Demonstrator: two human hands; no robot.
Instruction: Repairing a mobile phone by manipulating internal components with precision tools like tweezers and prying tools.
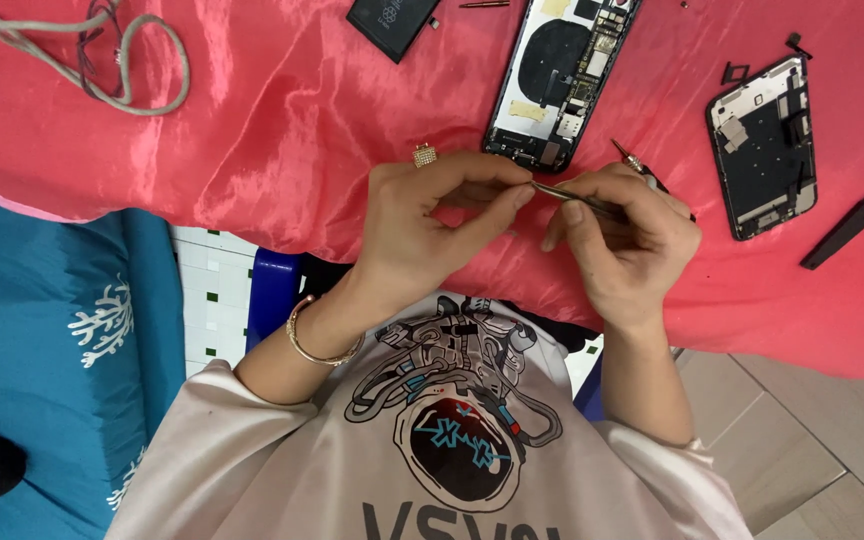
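Tweezers, thin grey metal ones, lay nearly level between both hands, long axis running left-right, tips pointing toward the left hand. Right hand had its grip pressed together around the tweezer shanks, thumb and forefinger pinching them; a slim metal screwdriver also stuck out from behind that hand's knuckles. Left grip was pinched too, thumb and forefinger closed right at the tweezer tips; whatever sat between them was too small to tell. Left hand was the one nearer the tips, right hand nearer the back end. Both hands hovered over the near edge of the desk covered in shiny pink-red cloth. Opened black phone chassis with exposed board lay just beyond the tips, long axis running away from the person.
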